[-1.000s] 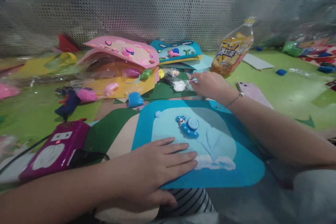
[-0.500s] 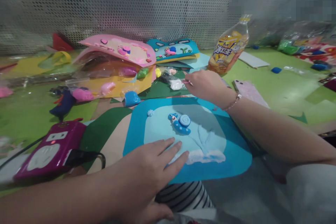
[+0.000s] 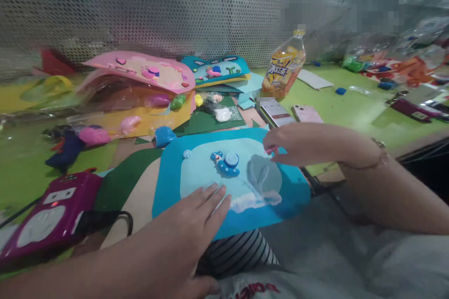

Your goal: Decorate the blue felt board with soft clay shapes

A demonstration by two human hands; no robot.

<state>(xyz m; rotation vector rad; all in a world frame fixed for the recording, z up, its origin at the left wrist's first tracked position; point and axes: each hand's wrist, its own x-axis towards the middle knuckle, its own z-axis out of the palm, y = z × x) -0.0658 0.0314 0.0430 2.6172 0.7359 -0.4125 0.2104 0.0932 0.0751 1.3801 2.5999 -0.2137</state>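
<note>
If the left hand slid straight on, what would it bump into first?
Probably the blue snail on the card, just ahead of the left hand, though the exact line is hard to judge.

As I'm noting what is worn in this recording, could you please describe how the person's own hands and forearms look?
Neither the left hand nor the right hand wears a glove. No sleeve covers the visible forearms. A thin bracelet with a small shiny piece circles the right wrist; none shows on the left.
</note>
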